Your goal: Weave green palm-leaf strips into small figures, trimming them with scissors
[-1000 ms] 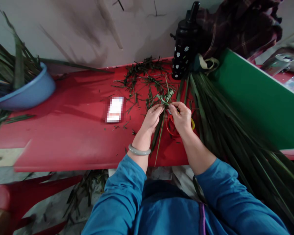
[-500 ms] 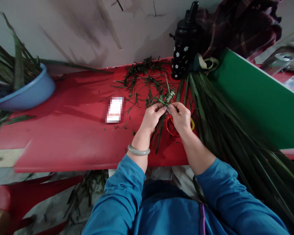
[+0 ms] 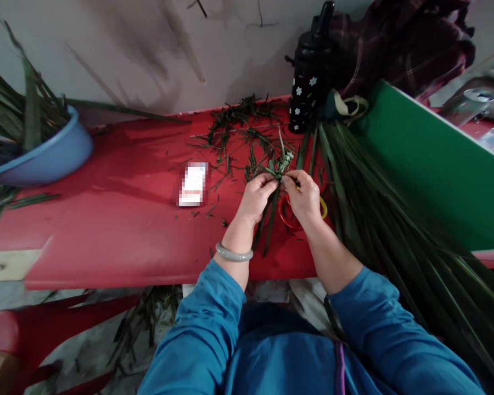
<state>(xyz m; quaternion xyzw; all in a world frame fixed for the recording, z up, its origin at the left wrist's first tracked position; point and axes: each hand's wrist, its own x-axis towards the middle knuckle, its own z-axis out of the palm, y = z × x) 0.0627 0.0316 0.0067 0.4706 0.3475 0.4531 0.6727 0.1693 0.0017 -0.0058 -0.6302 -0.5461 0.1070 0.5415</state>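
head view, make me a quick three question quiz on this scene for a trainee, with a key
1. Multiple choice: what do the left hand and the right hand pinch together?
A) black bottle
B) green leaf piece
C) plaid cloth

2. True or false: the grey bangle is worn on the left arm.

3. Fill in the blank: the blue basin at the picture's left edge holds long green ____.

Key: 1. B; 2. true; 3. leaves
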